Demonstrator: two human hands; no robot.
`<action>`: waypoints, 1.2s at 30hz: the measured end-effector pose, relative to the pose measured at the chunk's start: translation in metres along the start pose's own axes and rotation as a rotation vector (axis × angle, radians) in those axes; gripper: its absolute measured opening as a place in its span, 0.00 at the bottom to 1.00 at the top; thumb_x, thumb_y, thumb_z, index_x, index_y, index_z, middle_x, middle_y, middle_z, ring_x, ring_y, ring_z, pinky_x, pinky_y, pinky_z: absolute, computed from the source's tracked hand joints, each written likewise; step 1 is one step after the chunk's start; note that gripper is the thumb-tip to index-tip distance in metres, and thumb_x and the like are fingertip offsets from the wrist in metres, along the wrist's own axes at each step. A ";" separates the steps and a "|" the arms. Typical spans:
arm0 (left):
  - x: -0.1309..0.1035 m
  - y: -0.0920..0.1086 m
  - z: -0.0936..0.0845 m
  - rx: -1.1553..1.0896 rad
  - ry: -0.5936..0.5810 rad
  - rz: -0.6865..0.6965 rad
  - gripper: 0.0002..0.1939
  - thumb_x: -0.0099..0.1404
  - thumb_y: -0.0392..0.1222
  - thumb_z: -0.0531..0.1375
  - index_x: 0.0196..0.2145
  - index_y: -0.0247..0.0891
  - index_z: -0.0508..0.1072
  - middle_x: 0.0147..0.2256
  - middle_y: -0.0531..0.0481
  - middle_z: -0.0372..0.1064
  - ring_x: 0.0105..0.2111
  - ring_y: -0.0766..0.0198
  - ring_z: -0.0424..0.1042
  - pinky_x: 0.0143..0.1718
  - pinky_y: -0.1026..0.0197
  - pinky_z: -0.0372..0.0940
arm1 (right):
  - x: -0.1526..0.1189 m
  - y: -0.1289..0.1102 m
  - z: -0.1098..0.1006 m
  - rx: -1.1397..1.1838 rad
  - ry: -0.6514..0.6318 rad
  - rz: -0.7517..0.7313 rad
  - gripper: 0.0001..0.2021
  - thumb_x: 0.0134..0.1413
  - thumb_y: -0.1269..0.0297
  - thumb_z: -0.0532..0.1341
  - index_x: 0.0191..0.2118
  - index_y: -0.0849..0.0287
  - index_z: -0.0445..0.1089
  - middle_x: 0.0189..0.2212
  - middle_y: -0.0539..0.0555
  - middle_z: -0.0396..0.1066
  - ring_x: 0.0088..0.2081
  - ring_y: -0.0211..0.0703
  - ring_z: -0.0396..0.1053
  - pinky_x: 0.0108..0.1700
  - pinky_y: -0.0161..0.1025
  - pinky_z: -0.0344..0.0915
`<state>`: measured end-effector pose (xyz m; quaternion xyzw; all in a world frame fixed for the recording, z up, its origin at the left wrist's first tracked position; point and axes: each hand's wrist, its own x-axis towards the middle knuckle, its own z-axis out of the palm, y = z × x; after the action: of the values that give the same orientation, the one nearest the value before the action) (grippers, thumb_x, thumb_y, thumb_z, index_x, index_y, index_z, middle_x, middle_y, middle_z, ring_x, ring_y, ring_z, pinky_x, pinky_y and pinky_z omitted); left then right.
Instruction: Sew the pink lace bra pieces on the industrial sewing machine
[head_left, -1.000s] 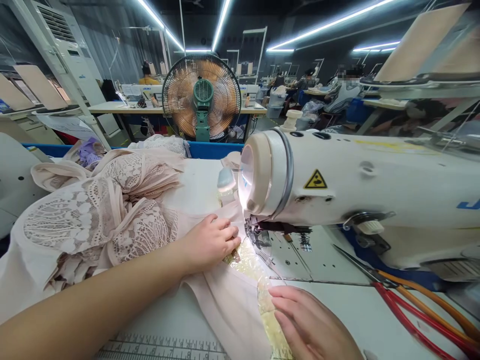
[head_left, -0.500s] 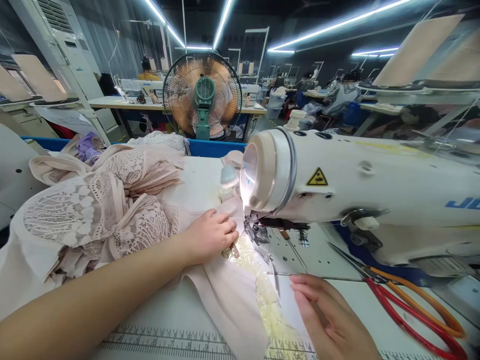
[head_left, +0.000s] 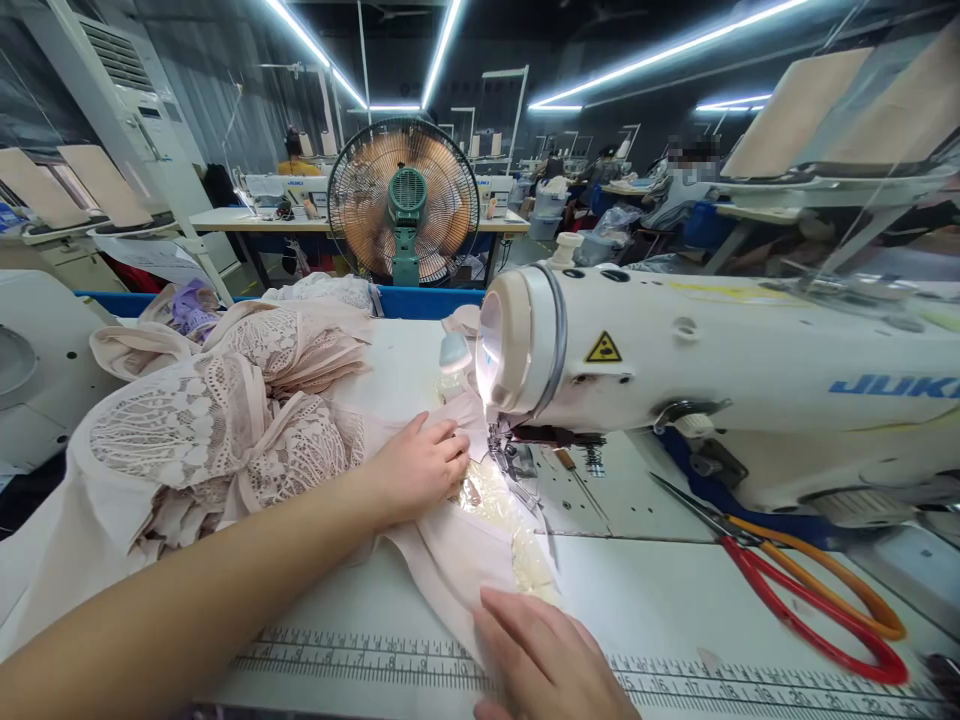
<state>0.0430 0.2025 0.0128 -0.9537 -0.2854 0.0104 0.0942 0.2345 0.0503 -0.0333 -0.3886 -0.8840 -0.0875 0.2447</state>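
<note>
My left hand (head_left: 420, 468) lies on a pale pink fabric piece (head_left: 469, 545), its fingers pressed down loosely just left of the presser foot (head_left: 504, 450). The fabric runs under the lit head of a white sewing machine (head_left: 637, 340). Shiny yellowish tape (head_left: 532, 565) lies along its right side. At the fabric's near end is my right hand (head_left: 555, 655), fingers stretched out and overlapping the edge; its thumb is partly cut off by the frame. Left of my left hand, a heap of pink lace bras (head_left: 225, 430) is joined to or overlaps the fabric.
Big scissors (head_left: 810, 600) with red and orange handles lie on the right of the table. A ruler strip (head_left: 360, 655) runs along the front edge. Beyond the table stand a large fan (head_left: 405, 200) and other sewing stations with people. Thread cones (head_left: 795, 115) stand at upper right.
My right hand has moved left, from beside the tape to the near end of the fabric. My left hand stays by the presser foot. The view has shifted slightly.
</note>
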 end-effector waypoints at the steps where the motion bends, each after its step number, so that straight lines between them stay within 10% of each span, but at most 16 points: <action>1: -0.004 0.002 -0.002 -0.011 0.007 0.003 0.17 0.68 0.44 0.51 0.51 0.36 0.67 0.56 0.43 0.62 0.58 0.49 0.54 0.57 0.43 0.49 | 0.003 -0.003 0.001 -0.042 0.017 0.013 0.20 0.58 0.50 0.53 0.47 0.58 0.68 0.43 0.55 0.75 0.41 0.47 0.74 0.38 0.37 0.71; 11: -0.057 0.023 -0.033 -0.003 -0.202 -0.170 0.07 0.62 0.32 0.52 0.33 0.33 0.70 0.31 0.44 0.69 0.33 0.54 0.68 0.32 0.56 0.63 | 0.027 -0.005 0.007 -0.015 0.005 0.261 0.13 0.50 0.52 0.63 0.35 0.55 0.71 0.45 0.55 0.74 0.47 0.50 0.71 0.50 0.49 0.61; 18: -0.016 0.033 -0.045 -0.068 -0.239 -0.260 0.12 0.64 0.42 0.52 0.31 0.35 0.73 0.35 0.44 0.70 0.29 0.56 0.71 0.25 0.59 0.62 | 0.062 0.003 0.000 -0.023 -0.264 0.386 0.10 0.52 0.56 0.61 0.29 0.57 0.72 0.35 0.54 0.74 0.42 0.49 0.69 0.39 0.46 0.61; 26: 0.020 0.004 -0.011 -0.117 -0.109 -0.194 0.12 0.65 0.43 0.54 0.41 0.35 0.73 0.47 0.44 0.68 0.47 0.55 0.67 0.44 0.59 0.64 | 0.062 0.008 0.006 -0.068 -0.249 0.390 0.09 0.50 0.59 0.63 0.32 0.60 0.73 0.42 0.58 0.74 0.46 0.50 0.68 0.43 0.45 0.60; 36: 0.024 0.014 -0.022 -0.254 -0.094 -0.235 0.11 0.63 0.38 0.52 0.27 0.36 0.72 0.31 0.45 0.71 0.34 0.58 0.70 0.33 0.60 0.63 | 0.064 0.019 0.018 -0.141 -0.190 0.381 0.20 0.51 0.60 0.62 0.49 0.64 0.69 0.50 0.60 0.71 0.49 0.53 0.67 0.44 0.48 0.63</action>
<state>0.0724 0.2009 0.0324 -0.9165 -0.3980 0.0080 -0.0397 0.2046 0.1104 -0.0169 -0.5711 -0.8055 -0.0645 0.1447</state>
